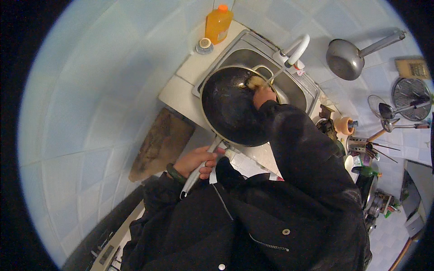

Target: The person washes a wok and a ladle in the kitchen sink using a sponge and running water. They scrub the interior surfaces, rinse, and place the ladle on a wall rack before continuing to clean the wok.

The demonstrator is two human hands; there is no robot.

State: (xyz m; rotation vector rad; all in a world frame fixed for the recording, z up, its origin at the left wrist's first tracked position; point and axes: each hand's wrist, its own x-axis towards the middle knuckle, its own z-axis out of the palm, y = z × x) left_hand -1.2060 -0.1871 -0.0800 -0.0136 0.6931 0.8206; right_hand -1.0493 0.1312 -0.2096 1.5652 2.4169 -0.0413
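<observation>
A dark wok (230,105) with a light rim rests tilted over the stainless steel sink (244,39). My left hand (198,162) is closed around its long grey handle (194,181). Inside the wok, near the far rim by the small loop handle (266,69), my right hand (263,96) presses on a yellowish scrubber or sponge (256,82); its fingers are partly hidden. Water runs from the white faucet (300,49) down to that hand.
An orange-capped bottle (218,27) and a small round-topped item (204,46) stand left of the sink. A metal ladle (346,59) hangs on the tiled wall. Utensils in a perforated metal holder (357,144) and a green bottle (369,171) are at right. A brown board (162,142) leans below the counter.
</observation>
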